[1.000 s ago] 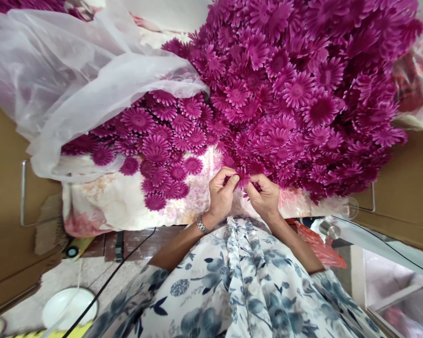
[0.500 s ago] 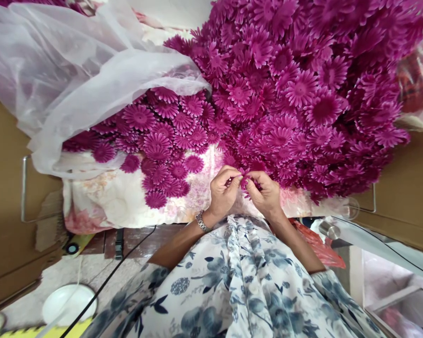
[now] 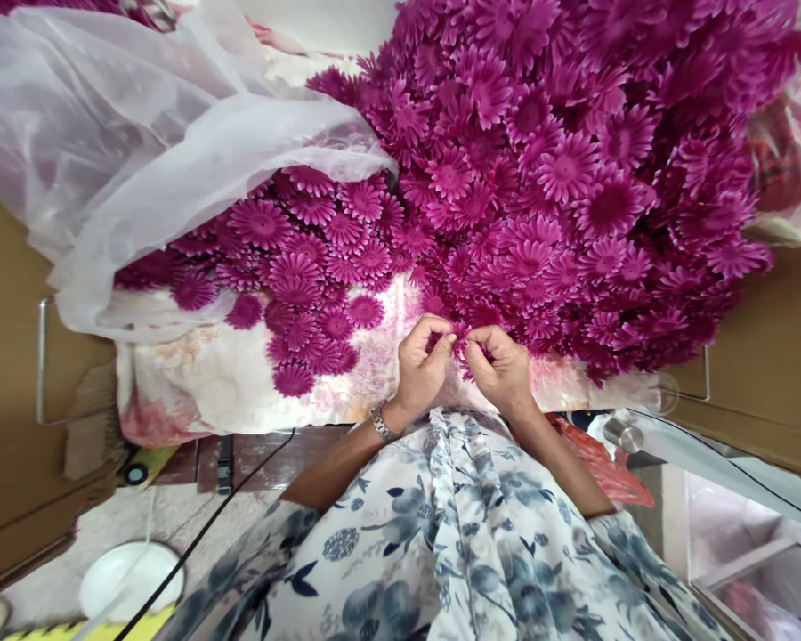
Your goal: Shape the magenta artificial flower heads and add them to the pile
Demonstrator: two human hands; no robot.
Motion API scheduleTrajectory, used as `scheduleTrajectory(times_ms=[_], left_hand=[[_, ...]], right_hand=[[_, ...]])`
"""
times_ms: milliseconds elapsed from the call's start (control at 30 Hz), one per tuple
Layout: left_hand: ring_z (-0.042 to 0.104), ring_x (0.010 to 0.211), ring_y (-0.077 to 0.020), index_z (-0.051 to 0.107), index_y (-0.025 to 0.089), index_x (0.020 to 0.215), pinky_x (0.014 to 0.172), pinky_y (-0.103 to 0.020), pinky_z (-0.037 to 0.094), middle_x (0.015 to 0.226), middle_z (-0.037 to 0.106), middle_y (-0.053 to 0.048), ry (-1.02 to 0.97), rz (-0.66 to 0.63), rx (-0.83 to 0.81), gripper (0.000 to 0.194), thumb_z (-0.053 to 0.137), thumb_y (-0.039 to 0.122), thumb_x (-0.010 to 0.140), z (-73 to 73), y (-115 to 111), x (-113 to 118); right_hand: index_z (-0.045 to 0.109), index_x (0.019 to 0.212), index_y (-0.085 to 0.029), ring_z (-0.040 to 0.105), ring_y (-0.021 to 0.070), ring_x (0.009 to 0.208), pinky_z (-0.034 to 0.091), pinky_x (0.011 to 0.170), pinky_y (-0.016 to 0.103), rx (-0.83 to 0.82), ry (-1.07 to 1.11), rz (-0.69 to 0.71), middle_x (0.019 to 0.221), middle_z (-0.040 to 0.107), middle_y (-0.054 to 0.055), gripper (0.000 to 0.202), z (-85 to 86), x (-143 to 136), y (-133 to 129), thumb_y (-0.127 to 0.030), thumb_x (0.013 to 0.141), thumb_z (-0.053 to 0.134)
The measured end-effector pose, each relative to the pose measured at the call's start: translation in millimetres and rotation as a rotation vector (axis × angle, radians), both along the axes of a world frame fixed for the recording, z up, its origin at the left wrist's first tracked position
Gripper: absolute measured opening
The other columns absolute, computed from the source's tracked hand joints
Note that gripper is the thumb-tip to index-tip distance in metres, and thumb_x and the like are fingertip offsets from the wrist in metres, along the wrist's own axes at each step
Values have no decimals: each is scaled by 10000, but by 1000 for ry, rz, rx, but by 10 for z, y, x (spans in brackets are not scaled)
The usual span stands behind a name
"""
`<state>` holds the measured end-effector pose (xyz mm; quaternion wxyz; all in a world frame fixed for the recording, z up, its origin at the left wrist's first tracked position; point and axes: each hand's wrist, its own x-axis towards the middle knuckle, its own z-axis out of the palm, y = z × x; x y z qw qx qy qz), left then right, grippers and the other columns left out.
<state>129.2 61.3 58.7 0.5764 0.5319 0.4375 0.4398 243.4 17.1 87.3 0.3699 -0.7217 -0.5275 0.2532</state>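
The left hand (image 3: 422, 363) and the right hand (image 3: 503, 367) are meeting at the front edge of the cloth-covered worktop (image 3: 214, 392), directly before the wearer's patterned shirt (image 3: 414, 534). Each grip is pinching, thumb against curled forefinger, and both are grasping one purple flower piece (image 3: 460, 342) between them; the fingertips are hiding much of it, so its exact form cannot be told. Some petals are showing below the pinch, near the right thumb. A metal-banded wristwatch (image 3: 379, 421) is circling the left wrist. Just beyond the hands, a large mound of purple flowers (image 3: 561, 196) is rising toward the back and right. To its left, a lower spread of flower heads (image 3: 294, 285) is lying mostly face up, several overlapping, with its nearest heads resting toward the front edge. A translucent plastic sheet (image 3: 173, 178) is draping over the back of that spread. Cardboard is standing on both sides, one brown panel at left (image 3: 13, 356) and another at right (image 3: 761, 356). Below the worktop, a red plastic bag (image 3: 601, 467) is hanging or lying beside the right forearm; which of these cannot be determined.
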Motion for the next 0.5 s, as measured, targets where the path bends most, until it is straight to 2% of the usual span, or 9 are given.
scheduleTrajectory(times_ms=[100, 267, 367, 500], left_hand=[[509, 693, -125, 561, 201, 735, 675, -250, 413, 713, 555, 21, -76, 18, -108, 44, 579, 227, 765, -36, -5, 12], [424, 573, -100, 560, 201, 759, 552, -227, 363, 643, 489, 37, -166, 71, -254, 67, 585, 262, 763, -89, 29, 0], [463, 624, -107, 572, 200, 765, 599, -232, 395, 695, 534, 23, -137, 35, -189, 71, 594, 267, 765, -76, 47, -11], [493, 653, -113, 563, 199, 758, 626, -238, 413, 700, 533, 21, -26, 20, -35, 74, 560, 257, 804, 13, 71, -35]], right_hand=[[577, 771, -192, 438, 73, 450, 365, 483, 202, 2, 22, 32, 568, 555, -39, 141, 2, 12, -19, -289, 831, 495], [552, 766, -192, 437, 74, 475, 363, 499, 200, 19, 77, 21, 562, 516, -48, 131, 12, 56, -27, -286, 842, 502], [564, 792, -193, 469, 81, 511, 387, 518, 201, 10, 115, 14, 598, 542, -39, 134, 34, 85, -2, -297, 846, 501], [602, 899, -192, 524, 92, 587, 427, 567, 213, -28, 216, 52, 731, 622, -7, 160, 41, 105, 30, -321, 831, 534]])
